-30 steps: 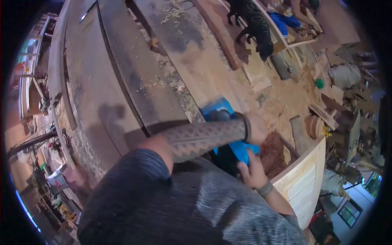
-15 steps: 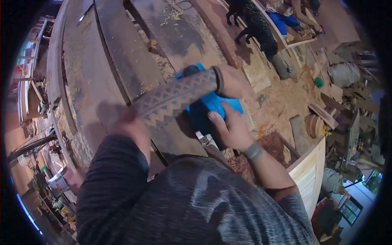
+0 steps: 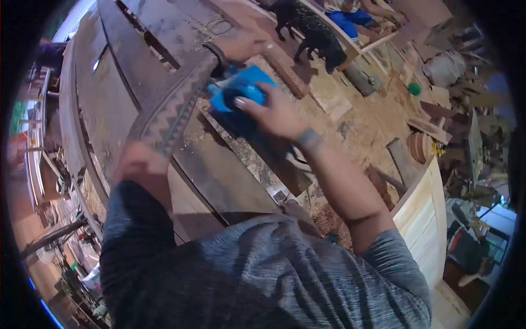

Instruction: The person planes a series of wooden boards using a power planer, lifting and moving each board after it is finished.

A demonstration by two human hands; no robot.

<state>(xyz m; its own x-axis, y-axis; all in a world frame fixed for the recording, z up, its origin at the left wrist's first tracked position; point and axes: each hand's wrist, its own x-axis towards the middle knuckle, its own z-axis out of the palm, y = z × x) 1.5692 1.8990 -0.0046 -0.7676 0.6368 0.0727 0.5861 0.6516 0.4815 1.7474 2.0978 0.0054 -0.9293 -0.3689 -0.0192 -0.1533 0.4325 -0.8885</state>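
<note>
A blue power tool (image 3: 233, 98), which looks like a hand planer, is over the wooden boards in the upper middle. My right hand (image 3: 279, 112) is wrapped round its top, thumb toward the left. My left hand (image 3: 249, 45), smeared by motion, is just beyond the tool's front end; its fingers cannot be made out. A dark band circles the left wrist, and a patterned sleeve or marking covers that forearm. Long dark boards (image 3: 219, 170) lie side by side with gaps between them, dusted with shavings.
A black dog (image 3: 315, 41) stands beyond the boards. Another person (image 3: 348, 19) in blue shorts is at the upper right. A pale wooden panel (image 3: 422, 219) stands at the right, near a round wooden piece (image 3: 419, 147). A thin pointed object (image 3: 99, 59) lies on the boards at upper left.
The blue tool and my right hand have moved up and to the left, away from my body. My left hand has also swung up and left. The view has shifted a little.
</note>
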